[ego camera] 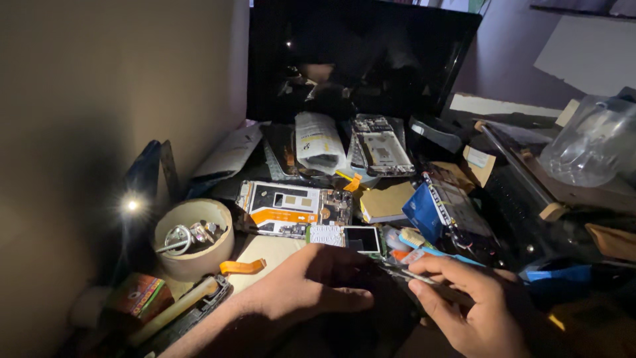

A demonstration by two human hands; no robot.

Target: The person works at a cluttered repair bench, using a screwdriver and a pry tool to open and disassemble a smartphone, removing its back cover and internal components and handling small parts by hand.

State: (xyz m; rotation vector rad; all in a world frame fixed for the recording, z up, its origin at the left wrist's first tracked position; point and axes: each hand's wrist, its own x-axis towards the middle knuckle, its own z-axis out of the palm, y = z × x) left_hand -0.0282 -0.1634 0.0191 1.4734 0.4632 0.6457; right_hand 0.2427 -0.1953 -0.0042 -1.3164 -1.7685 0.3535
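Cluttered workbench (278, 255): left hand (311, 282) rests curled, right hand (464, 301) apparently pinches slim metal tweezers (414, 277).

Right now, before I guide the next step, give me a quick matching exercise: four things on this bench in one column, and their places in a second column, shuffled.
Things:
1. opened phone with orange strip
2. round tape roll
3. clear plastic container
4. thin metal tool

Places:
A. far right edge of the bench
B. pinched in the right hand, beside the left hand
C. middle of the bench, just beyond the hands
D. left side, near the wall, with small metal parts inside

Pairs: 1-C, 2-D, 3-A, 4-B
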